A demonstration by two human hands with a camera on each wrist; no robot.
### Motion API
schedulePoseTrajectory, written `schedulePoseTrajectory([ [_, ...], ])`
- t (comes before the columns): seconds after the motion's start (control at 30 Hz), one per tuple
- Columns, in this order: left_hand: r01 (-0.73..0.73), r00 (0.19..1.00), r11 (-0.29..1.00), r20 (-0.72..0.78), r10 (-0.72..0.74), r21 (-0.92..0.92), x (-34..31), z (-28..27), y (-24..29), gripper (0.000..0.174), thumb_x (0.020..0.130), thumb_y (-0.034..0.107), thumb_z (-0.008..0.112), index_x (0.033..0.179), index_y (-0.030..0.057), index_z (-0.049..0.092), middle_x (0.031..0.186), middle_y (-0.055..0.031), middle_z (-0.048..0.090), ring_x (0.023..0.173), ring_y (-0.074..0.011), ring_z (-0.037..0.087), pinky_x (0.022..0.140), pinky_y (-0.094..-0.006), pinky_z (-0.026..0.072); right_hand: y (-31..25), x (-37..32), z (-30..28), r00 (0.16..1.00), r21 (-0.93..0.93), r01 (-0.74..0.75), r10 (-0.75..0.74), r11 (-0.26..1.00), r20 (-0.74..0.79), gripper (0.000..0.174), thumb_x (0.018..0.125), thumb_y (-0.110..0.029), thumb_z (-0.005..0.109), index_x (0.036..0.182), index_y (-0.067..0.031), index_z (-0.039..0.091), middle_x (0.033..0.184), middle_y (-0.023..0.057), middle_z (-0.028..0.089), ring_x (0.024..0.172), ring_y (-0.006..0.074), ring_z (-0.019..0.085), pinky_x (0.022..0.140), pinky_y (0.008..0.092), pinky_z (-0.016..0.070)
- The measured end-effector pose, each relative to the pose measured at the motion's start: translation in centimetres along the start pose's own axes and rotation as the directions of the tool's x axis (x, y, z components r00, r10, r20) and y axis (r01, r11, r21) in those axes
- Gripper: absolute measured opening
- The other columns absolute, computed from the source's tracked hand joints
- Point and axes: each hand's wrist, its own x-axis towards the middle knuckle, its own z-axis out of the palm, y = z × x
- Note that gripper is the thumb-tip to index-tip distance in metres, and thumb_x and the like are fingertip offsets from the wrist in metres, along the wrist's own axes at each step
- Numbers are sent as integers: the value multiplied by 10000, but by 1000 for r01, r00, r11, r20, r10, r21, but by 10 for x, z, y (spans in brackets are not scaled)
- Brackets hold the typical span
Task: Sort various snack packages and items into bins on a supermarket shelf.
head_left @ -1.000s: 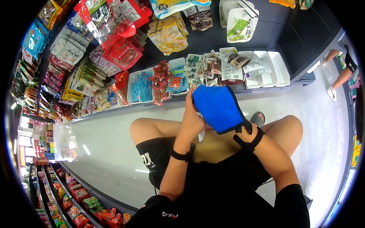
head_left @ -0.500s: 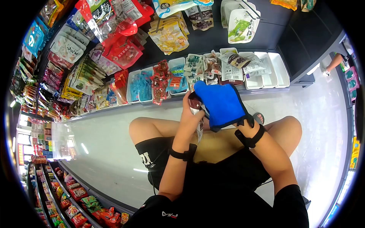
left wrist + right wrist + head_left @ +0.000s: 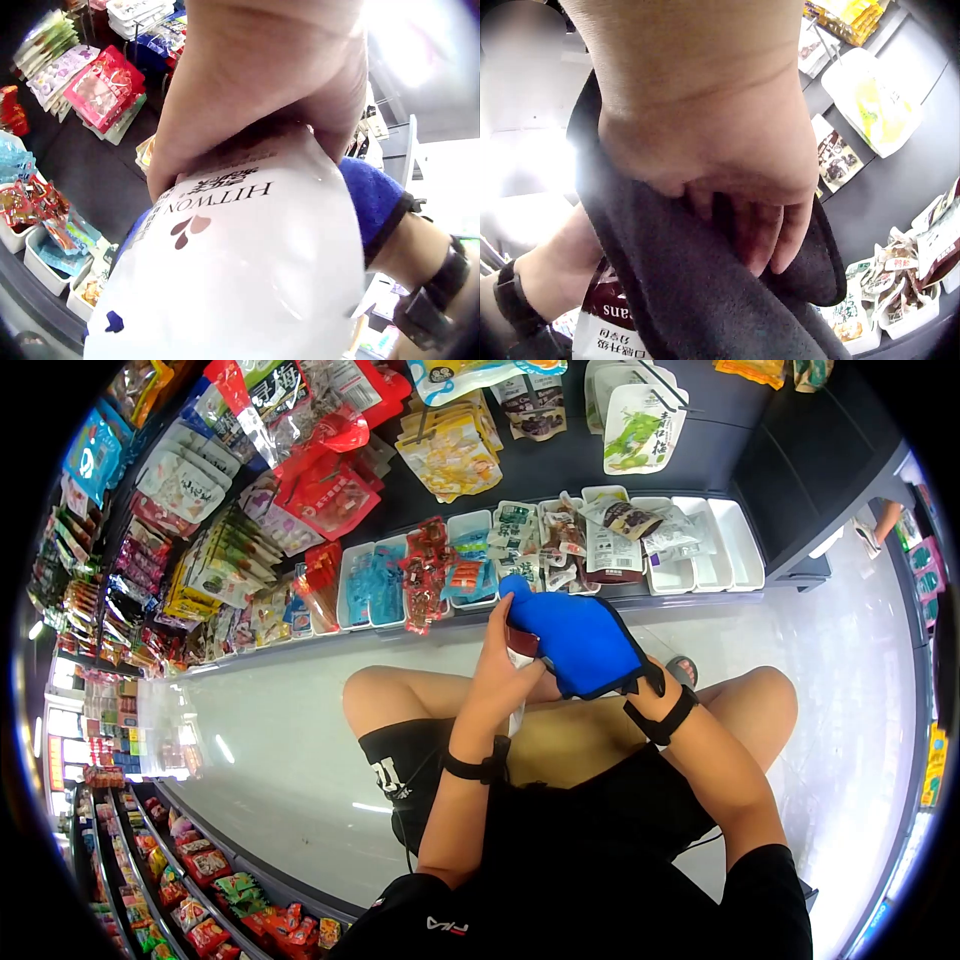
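Observation:
My left hand [image 3: 497, 678] grips a white and dark brown snack bag [image 3: 521, 647], its fingers and thumb round the bag's upper part. White plastic with dark lettering fills the middle of the left wrist view, where the bag [image 3: 247, 255] hangs below the hand [image 3: 262, 82]. A blue cloth [image 3: 583, 644] with black edging lies against the bag's right side, hiding most of my right hand [image 3: 655, 692]. From the right wrist view, the right hand [image 3: 712, 150] holds the cloth's dark grey side [image 3: 682, 255] with bent fingers; the thumb is mostly hidden.
Beyond the hands, a low shelf holds white trays [image 3: 735, 545] with small snack packs. Hanging bags [image 3: 645, 430] fill the rack above. Bent knees [image 3: 760, 705] flank the hands over a pale floor [image 3: 250, 740]. Another person's foot [image 3: 868, 538] shows at the right.
The blue cloth has shifted and changed shape around the bag, covering part of what showed half a second ago. The left hand keeps its grip. The person at the right has moved mostly out of view.

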Motion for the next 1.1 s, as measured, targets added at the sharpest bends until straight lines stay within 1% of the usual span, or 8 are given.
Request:
schedulePoseTrajectory([
  [0.3, -92, 996, 991, 7, 93, -100, -3, -7, 5, 779, 771, -59, 616, 1494, 113, 382, 1237, -120, 551, 1139, -190, 554, 1001, -314, 449, -14, -1, -8, 993, -81, 54, -45, 995, 110, 571, 576, -119, 808, 1118, -67, 634, 929, 156, 702, 852, 404, 680, 748, 424, 571],
  [0.4, -18, 999, 992, 45, 24, -121, -4, -8, 17, 804, 761, -76, 589, 1513, 104, 367, 1341, -123, 523, 1250, -208, 516, 1086, -328, 393, -23, 6, -18, 909, -60, -182, 191, 981, 369, 622, 563, -170, 850, 1142, -74, 643, 1025, 158, 704, 910, 381, 693, 775, 413, 575],
  [0.53, 61, 995, 998, 74, -61, -6, -4, 2, 29, 835, 755, -75, 570, 1540, 75, 329, 1432, -119, 490, 1302, -217, 496, 1101, -334, 383, -18, 11, -22, 925, -136, -192, 225, 972, 306, 700, 602, -180, 851, 1251, -64, 616, 1235, 180, 657, 1054, 367, 674, 809, 413, 573],
  [0.6, -54, 998, 954, 25, 64, -296, 0, 8, 19, 855, 753, -92, 560, 1558, 64, 319, 1411, -130, 500, 1286, -226, 510, 1100, -332, 390, -10, 8, -18, 909, -260, -165, 249, 951, 333, 724, 626, -174, 845, 1295, -55, 594, 1286, 188, 637, 1094, 367, 665, 829, 415, 572],
  [0.67, -64, 997, 933, 13, 73, -353, 0, 5, 19, 845, 755, -86, 561, 1554, 53, 325, 1432, -133, 500, 1289, -227, 516, 1101, -336, 395, 17, -9, 2, 994, -186, -64, 47, 980, -98, 664, 683, -101, 804, 1300, -36, 569, 1249, 185, 652, 1087, 378, 662, 832, 447, 566],
  [0.73, -72, 997, 911, 1, 80, -407, 0, 3, 20, 835, 757, -80, 562, 1550, 42, 331, 1452, -136, 501, 1293, -227, 522, 1103, -340, 400, 24, -7, -2, 997, -106, -10, 2, 994, -79, 778, 728, -33, 760, 1436, -34, 438, 1223, 232, 640, 1037, 424, 661, 814, 472, 562],
  [0.83, -68, 994, 675, -105, -15, -734, -3, 6, 24, 757, 781, -5, 597, 1510, -4, 393, 1440, -141, 547, 1254, -227, 570, 1075, -352, 444, -4, 16, -16, 794, -98, -523, 526, 847, 304, 1099, 712, -48, 784, 1580, -56, 110, 1182, 328, 614, 922, 499, 651, 777, 452, 565],
  [1.1, -152, 958, 663, -275, -85, -733, -6, -14, 13, 561, 916, 167, 541, 1413, -83, 472, 1325, -207, 630, 1137, -289, 664, 981, -390, 536, 64, -42, 38, 992, 98, -81, 70, 992, 109, 542, 833, -139, 702, 1341, -48, 537, 1149, 213, 693, 1021, 390, 679, 855, 413, 564],
])
